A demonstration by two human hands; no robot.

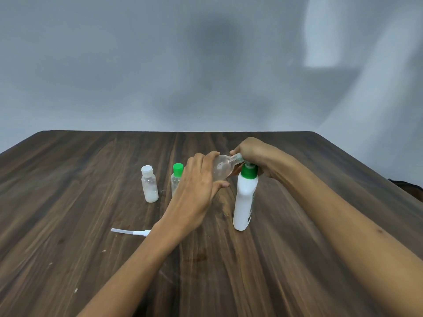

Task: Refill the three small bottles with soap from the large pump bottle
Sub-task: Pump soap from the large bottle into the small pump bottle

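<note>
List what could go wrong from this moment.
The clear small bottle is held tilted in mid-air between the left hand and the right hand, which grips its cap end; soap could spill onto the table. The right forearm sits close to the upright large white bottle and might knock it over.

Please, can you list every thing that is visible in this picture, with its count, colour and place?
large bottle: 1, white with green collar, upright on the table, right of centre
held small bottle: 1, clear, tilted on its side above the table, beside the large bottle's top
small bottle with white cap: 1, clear with white contents at the bottom, upright, left
small bottle with green cap: 1, clear, upright, partly behind the left hand
pump tube: 1, white, lying on the table, front left
table: 1, dark brown wood
wall: grey, behind
left hand: grips held bottle's body
right hand: grips its neck end
</note>
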